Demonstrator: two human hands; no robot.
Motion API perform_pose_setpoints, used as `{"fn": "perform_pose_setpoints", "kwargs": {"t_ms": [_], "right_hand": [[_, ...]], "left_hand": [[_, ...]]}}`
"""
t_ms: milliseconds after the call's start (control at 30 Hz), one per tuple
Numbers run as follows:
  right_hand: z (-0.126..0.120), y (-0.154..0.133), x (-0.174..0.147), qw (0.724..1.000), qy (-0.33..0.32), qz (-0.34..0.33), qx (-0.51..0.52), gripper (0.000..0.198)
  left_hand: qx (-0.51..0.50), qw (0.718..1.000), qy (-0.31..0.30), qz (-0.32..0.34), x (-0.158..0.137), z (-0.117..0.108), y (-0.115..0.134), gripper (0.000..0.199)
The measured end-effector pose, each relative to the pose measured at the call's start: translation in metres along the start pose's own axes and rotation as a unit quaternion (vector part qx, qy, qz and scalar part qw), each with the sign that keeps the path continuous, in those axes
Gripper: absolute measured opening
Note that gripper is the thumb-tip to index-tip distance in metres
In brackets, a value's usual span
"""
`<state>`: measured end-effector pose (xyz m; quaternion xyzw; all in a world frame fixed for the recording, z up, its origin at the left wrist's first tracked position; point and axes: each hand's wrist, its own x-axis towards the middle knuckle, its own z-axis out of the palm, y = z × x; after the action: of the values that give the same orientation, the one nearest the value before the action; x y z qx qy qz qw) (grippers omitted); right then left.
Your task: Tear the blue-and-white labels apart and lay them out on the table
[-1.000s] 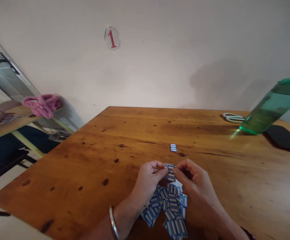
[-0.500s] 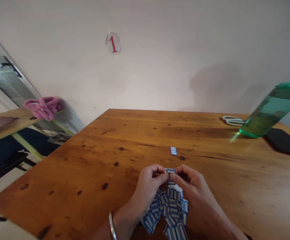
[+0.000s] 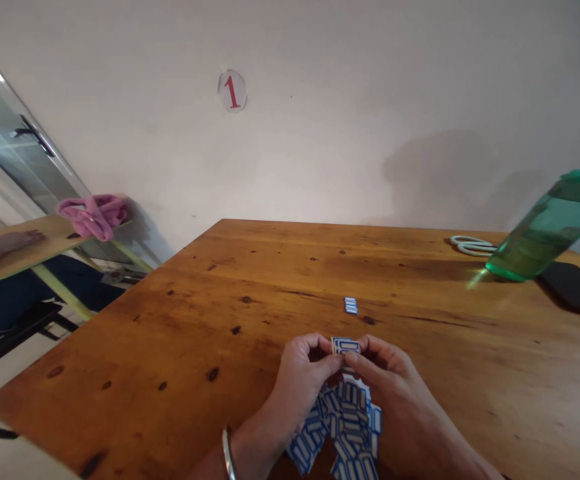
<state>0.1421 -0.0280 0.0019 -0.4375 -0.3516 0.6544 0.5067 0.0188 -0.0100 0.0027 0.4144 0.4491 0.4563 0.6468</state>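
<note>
Between my two hands is a small blue-and-white card [image 3: 347, 346], printed with blue-edged white rectangles. My left hand [image 3: 304, 367] pinches its left side with thumb and fingertips. On its right side, my right hand [image 3: 387, 367] grips it the same way. Both thumbs meet near its lower edge. Below my hands lies a heap of similar blue-and-white cards [image 3: 347, 427], overlapping at various angles and partly hidden by my wrists. Farther up the table, a single small blue-and-white card [image 3: 351, 305] lies apart. Too little detail shows to read any print.
On the wooden table [image 3: 270, 280] a green bottle [image 3: 545, 233] stands at the right, beside a white cable [image 3: 473, 245] and a dark flat object [image 3: 577, 287]. At left, another person's hand [image 3: 20, 240] rests on a second table near a pink cloth [image 3: 95, 215].
The card between my fingers has turned, and more of its printed face shows. The other person's hand now lies flat on the side table. The whole view has shifted slightly.
</note>
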Motion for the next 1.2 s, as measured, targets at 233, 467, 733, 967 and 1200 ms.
{"fn": "perform_pose_setpoints", "kwargs": {"t_ms": [233,467,733,967,1200], "right_hand": [[-0.008,0.002,0.001,1.000,-0.009,0.013,-0.005,0.023],[-0.010,0.000,0.002,0.997,-0.056,0.003,0.044,0.015],[-0.009,0.000,0.002,0.991,-0.086,-0.008,0.106,0.011],[-0.006,-0.001,-0.001,0.992,-0.098,-0.010,0.083,0.009],[-0.002,-0.005,-0.003,0.996,-0.069,-0.032,0.039,0.013]], "left_hand": [[-0.005,0.999,-0.033,0.005,-0.004,0.000,0.003,0.022],[-0.065,0.996,-0.056,-0.005,-0.006,-0.001,0.006,0.020],[-0.134,0.986,-0.099,-0.001,-0.007,-0.001,0.006,0.017],[-0.067,0.994,-0.034,0.084,-0.010,0.001,0.008,0.024],[-0.023,0.991,-0.050,0.120,-0.012,0.002,0.009,0.014]]}}
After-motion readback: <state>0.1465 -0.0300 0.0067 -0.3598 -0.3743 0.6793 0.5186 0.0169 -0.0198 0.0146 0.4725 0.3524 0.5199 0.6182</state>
